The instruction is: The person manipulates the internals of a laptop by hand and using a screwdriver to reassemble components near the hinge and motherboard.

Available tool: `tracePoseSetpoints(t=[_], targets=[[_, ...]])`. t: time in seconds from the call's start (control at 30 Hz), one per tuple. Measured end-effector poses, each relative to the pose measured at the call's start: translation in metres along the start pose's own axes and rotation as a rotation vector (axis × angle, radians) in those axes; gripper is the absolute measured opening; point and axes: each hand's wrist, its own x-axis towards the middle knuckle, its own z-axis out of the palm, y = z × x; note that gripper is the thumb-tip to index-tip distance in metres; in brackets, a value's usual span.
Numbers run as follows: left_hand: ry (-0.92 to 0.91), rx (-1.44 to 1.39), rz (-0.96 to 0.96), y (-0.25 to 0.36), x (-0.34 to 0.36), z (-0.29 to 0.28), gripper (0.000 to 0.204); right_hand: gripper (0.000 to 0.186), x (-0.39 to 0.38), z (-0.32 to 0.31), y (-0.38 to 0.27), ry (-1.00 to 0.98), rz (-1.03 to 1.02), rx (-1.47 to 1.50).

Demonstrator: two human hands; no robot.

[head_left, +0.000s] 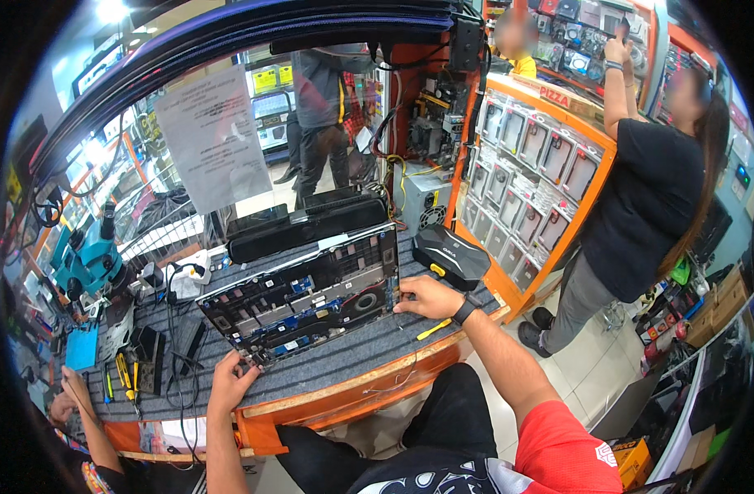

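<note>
An opened laptop chassis stands tilted upright on the grey striped bench mat, its boards and round fan exposed. My left hand grips its lower left corner between thumb and fingers. My right hand, with a dark band on the wrist, grips its right edge. Below my right hand lies a yellow tool, and behind it sits a black case with a yellow latch. A long black bar is behind the laptop.
A teal microscope, cables, yellow screwdrivers and a blue pad crowd the left. A co-worker's hand is at far left. An orange display case and a standing person are at right. My legs are below the bench edge.
</note>
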Motion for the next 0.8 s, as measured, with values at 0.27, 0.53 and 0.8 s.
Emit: tracePoseSetpoints(t=[0.27, 0.53, 0.8], targets=[[-0.031, -0.037, 0.001, -0.008, 0.008, 0.000, 0.025, 0.032, 0.006, -0.002, 0.005, -0.010, -0.012, 0.014], [-0.076, 0.021, 0.014, -0.002, 0.014, -0.002, 0.027, 0.030, 0.001, -0.002, -0.012, -0.018, 0.185, -0.077], [-0.067, -0.140, 0.020, -0.028, 0.011, 0.005, 0.026, 0.021, 0.004, 0.004, -0.012, -0.008, 0.258, -0.019]])
